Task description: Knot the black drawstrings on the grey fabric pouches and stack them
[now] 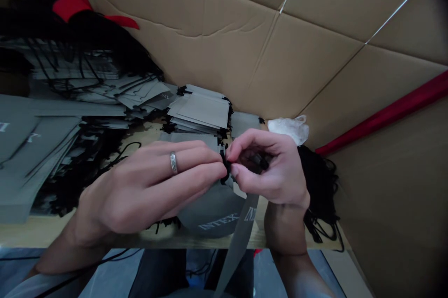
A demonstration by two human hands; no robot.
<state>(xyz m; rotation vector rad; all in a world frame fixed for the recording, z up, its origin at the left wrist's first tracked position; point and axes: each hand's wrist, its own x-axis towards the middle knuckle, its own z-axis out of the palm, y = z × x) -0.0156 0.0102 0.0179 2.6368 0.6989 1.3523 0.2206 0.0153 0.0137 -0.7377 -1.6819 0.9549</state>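
My left hand (157, 183), with a ring on one finger, reaches in from the left. Its fingers are pressed together at a small black cord piece (225, 167). From the right, my right hand (271, 165) pinches the same black cord between thumb and forefinger; the tip of a dark object (261, 161) shows inside its curled fingers. Below the hands lies a grey flat piece (210, 216) printed "INTEX". A grey printed strip (241, 237) hangs from under my right hand past the table edge. The fingertips partly hide the cord.
Stacked grey pieces with black cords (201, 109) stand behind the hands, and larger piles (45, 135) fill the left. Black cords (317, 190) lie at the right beside a clear plastic bag (289, 129). Cardboard walls (227, 23) enclose the wooden table (196, 241).
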